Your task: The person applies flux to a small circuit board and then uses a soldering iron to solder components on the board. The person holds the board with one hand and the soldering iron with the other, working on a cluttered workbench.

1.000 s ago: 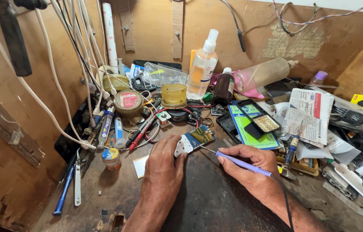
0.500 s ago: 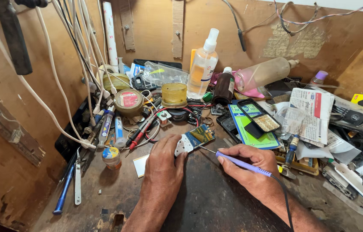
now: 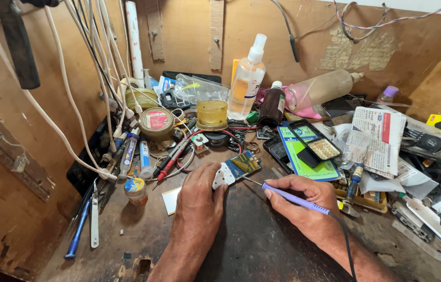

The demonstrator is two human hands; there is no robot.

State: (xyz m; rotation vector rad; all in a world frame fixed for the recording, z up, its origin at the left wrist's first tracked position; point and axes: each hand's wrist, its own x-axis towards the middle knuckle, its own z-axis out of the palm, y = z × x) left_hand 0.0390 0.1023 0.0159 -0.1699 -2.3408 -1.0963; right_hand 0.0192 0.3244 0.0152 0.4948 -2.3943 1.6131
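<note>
Fingers (image 3: 215, 183) of left hand (image 3: 199, 196) pin circuit board (image 3: 236, 168) on counter (image 3: 252, 245) | right hand (image 3: 304, 201) grips soldering iron (image 3: 293, 197), tip at board | spray bottle (image 3: 246, 78) part-full of yellowish liquid | amber jar (image 3: 212, 113) behind

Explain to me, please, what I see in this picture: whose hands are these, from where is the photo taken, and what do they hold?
The camera sits on a person's head and looks down at a cluttered wooden workbench. Both hands belong to that person. The left hand presses down a small circuit board. The right hand holds a purple soldering iron like a pen, its thin tip at the board. Behind them stand a spray bottle, a small dark bottle and a yellow jar. Tweezers and cables lie to the left, papers to the right.
</note>
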